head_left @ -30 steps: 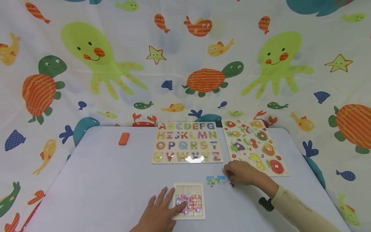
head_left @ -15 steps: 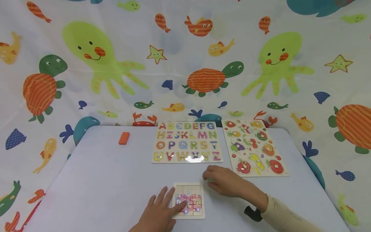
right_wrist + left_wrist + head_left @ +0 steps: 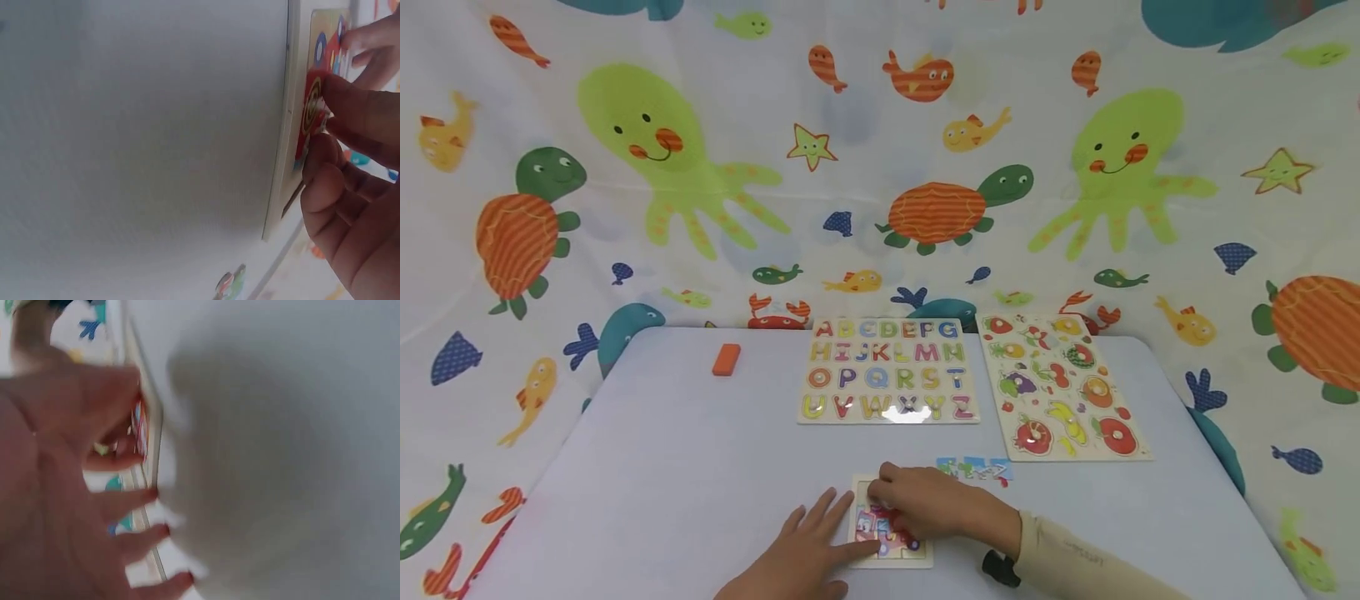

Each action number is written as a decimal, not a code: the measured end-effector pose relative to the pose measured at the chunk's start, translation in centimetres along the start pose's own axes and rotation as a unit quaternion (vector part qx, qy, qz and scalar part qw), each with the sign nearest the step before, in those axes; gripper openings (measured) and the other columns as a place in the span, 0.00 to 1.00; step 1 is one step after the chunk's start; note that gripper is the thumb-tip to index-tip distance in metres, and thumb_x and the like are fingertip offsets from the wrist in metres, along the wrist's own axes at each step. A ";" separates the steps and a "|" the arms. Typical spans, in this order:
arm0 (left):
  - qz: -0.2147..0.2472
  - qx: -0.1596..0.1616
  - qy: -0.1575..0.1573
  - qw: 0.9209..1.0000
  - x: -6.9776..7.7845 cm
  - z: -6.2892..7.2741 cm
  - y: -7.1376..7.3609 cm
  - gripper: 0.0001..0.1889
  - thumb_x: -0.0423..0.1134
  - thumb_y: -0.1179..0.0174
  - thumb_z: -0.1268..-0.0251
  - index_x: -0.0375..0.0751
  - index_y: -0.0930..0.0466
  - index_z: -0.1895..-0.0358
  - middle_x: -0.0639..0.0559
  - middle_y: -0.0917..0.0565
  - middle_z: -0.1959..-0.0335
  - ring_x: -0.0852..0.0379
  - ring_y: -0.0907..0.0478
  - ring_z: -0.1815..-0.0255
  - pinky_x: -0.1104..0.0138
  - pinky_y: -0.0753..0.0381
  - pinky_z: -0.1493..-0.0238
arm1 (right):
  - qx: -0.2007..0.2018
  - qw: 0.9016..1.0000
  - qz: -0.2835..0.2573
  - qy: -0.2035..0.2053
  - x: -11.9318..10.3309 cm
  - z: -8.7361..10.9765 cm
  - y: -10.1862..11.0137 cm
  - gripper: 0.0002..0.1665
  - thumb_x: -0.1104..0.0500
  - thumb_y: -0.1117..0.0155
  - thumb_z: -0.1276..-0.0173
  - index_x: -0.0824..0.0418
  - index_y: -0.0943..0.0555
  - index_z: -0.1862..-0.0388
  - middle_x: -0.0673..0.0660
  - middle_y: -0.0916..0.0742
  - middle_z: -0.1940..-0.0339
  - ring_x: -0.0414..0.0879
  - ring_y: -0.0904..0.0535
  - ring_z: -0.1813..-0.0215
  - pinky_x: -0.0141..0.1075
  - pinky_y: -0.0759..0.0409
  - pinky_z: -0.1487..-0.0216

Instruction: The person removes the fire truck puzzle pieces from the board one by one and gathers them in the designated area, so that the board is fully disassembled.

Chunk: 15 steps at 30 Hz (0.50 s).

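Note:
A small square wooden puzzle tray [image 3: 902, 563] lies near the front of the table, with pink and red interlocking pieces [image 3: 866, 524] in its lower part. My left hand [image 3: 801, 542] lies flat with fingers spread at its left side, the thumb resting on the pieces. My right hand [image 3: 928, 502] is over the upper part of the tray and hides much of it. In the right wrist view its curled thumb and fingers touch a red piece with a spiral [image 3: 310, 109]; I cannot tell whether they pinch it. Several loose blue and green puzzle pieces [image 3: 973, 468] lie in a row beyond the right forearm.
Behind the tray lies an alphabet peg board [image 3: 889, 367], with a fruit peg board [image 3: 1048, 392] to its right. An orange block [image 3: 726, 360] sits at the back left. A sea-animal printed cloth [image 3: 857, 192] hangs behind the white table.
My right hand has come from the loose pieces leftward and nearer, onto the puzzle tray, uncovering the loose pieces. My left hand has stayed by the tray. The head view has shifted slightly.

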<state>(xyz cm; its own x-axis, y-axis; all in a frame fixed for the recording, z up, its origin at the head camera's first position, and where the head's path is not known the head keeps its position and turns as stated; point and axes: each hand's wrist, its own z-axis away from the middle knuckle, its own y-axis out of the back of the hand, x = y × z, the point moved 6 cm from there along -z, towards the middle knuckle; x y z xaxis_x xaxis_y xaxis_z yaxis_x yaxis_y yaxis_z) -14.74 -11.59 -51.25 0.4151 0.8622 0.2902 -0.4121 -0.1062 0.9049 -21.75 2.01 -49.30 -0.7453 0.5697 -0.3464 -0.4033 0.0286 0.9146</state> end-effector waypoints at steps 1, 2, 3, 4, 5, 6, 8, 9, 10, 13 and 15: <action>0.017 -0.009 -0.003 1.000 -0.2 0.2 0.0 0.29 0.49 0.28 0.39 0.77 0.23 0.34 0.45 0.37 0.21 0.36 0.45 0.21 0.32 0.37 0.32 | 0.000 1.000 -0.004 0.000 0.0 -0.1 -0.1 0.25 0.59 0.24 0.37 0.49 0.19 0.42 0.43 0.21 0.58 0.32 0.27 0.66 0.24 0.23 0.62; 0.031 -0.015 -0.006 0.999 -0.4 0.3 0.0 0.29 0.48 0.28 0.39 0.77 0.22 0.35 0.46 0.37 0.21 0.36 0.46 0.21 0.32 0.38 0.31 | 0.000 1.000 -0.011 -0.001 -0.1 -0.1 -0.2 0.25 0.60 0.25 0.37 0.49 0.19 0.42 0.43 0.21 0.58 0.32 0.27 0.66 0.24 0.23 0.62; 0.040 -0.017 -0.011 0.999 -0.5 0.5 0.0 0.30 0.47 0.27 0.40 0.77 0.22 0.35 0.46 0.38 0.21 0.36 0.46 0.21 0.32 0.38 0.31 | 0.002 1.000 -0.018 0.000 -0.1 -0.2 -0.2 0.24 0.61 0.25 0.37 0.49 0.19 0.42 0.43 0.21 0.57 0.31 0.27 0.66 0.24 0.22 0.61; 0.048 -0.017 -0.015 0.999 -0.6 0.6 0.1 0.30 0.46 0.27 0.40 0.77 0.22 0.35 0.46 0.38 0.20 0.36 0.47 0.21 0.32 0.39 0.31 | 0.003 1.000 -0.024 0.001 -0.2 -0.3 -0.3 0.24 0.62 0.25 0.37 0.49 0.19 0.43 0.43 0.21 0.57 0.32 0.27 0.65 0.24 0.22 0.61; 0.055 -0.016 -0.019 0.998 -0.6 0.6 0.1 0.30 0.46 0.27 0.40 0.77 0.22 0.35 0.46 0.38 0.20 0.36 0.47 0.20 0.32 0.39 0.30 | 0.004 0.999 -0.032 0.001 -0.2 -0.3 -0.4 0.23 0.63 0.26 0.37 0.50 0.18 0.44 0.43 0.21 0.56 0.32 0.26 0.65 0.25 0.22 0.60; 0.060 -0.014 -0.021 0.998 -0.6 0.7 0.1 0.30 0.46 0.27 0.39 0.76 0.22 0.35 0.46 0.38 0.20 0.36 0.48 0.20 0.32 0.40 0.30 | 0.005 0.999 -0.038 0.003 -0.3 -0.4 -0.5 0.22 0.65 0.27 0.37 0.50 0.18 0.45 0.44 0.21 0.56 0.32 0.26 0.64 0.25 0.22 0.60; 0.066 -0.009 -0.024 0.997 -0.6 0.8 0.1 0.30 0.44 0.28 0.39 0.76 0.22 0.35 0.46 0.39 0.20 0.35 0.48 0.20 0.32 0.41 0.30 | 0.008 0.999 -0.050 0.006 -0.4 -0.5 -0.6 0.21 0.66 0.28 0.37 0.51 0.19 0.47 0.43 0.21 0.56 0.32 0.26 0.64 0.25 0.22 0.59; 0.069 -0.007 -0.025 0.997 -0.6 0.8 0.1 0.30 0.44 0.28 0.38 0.76 0.22 0.35 0.45 0.39 0.20 0.35 0.48 0.20 0.32 0.41 0.29 | 0.010 0.998 -0.055 0.009 -0.6 -0.6 -0.7 0.20 0.66 0.28 0.37 0.51 0.19 0.48 0.43 0.22 0.57 0.32 0.27 0.64 0.25 0.22 0.59; 0.071 -0.006 -0.025 0.997 -0.6 0.9 0.1 0.29 0.43 0.28 0.38 0.76 0.21 0.35 0.45 0.39 0.20 0.35 0.48 0.20 0.32 0.42 0.29 | 0.012 0.998 -0.060 0.009 -0.6 -0.6 -0.7 0.20 0.66 0.28 0.37 0.52 0.19 0.49 0.43 0.22 0.58 0.32 0.27 0.64 0.25 0.23 0.60; 0.072 0.001 -0.032 0.997 -0.6 1.0 0.2 0.30 0.41 0.29 0.38 0.74 0.21 0.35 0.43 0.39 0.20 0.34 0.48 0.20 0.31 0.41 0.30 | 0.025 0.997 -0.072 0.000 -0.9 -0.7 -0.8 0.18 0.63 0.27 0.38 0.54 0.20 0.50 0.43 0.24 0.60 0.33 0.29 0.66 0.24 0.26 0.62; 0.074 0.002 -0.033 0.997 -0.6 1.0 0.1 0.29 0.40 0.29 0.38 0.74 0.20 0.35 0.43 0.39 0.20 0.34 0.48 0.20 0.31 0.41 0.30 | 0.037 0.997 -0.070 -0.004 -1.2 -0.7 -0.9 0.15 0.62 0.27 0.36 0.55 0.20 0.52 0.43 0.25 0.61 0.33 0.30 0.67 0.23 0.27 0.64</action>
<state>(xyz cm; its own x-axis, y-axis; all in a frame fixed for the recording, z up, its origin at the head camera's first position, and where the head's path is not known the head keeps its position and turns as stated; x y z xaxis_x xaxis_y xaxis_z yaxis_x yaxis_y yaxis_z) -14.24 -12.61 -50.98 0.4019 0.8029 0.4404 -0.4702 -0.2318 0.8516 -20.86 0.78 -49.85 -0.6798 0.5625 -0.4705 -0.4631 0.1682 0.8702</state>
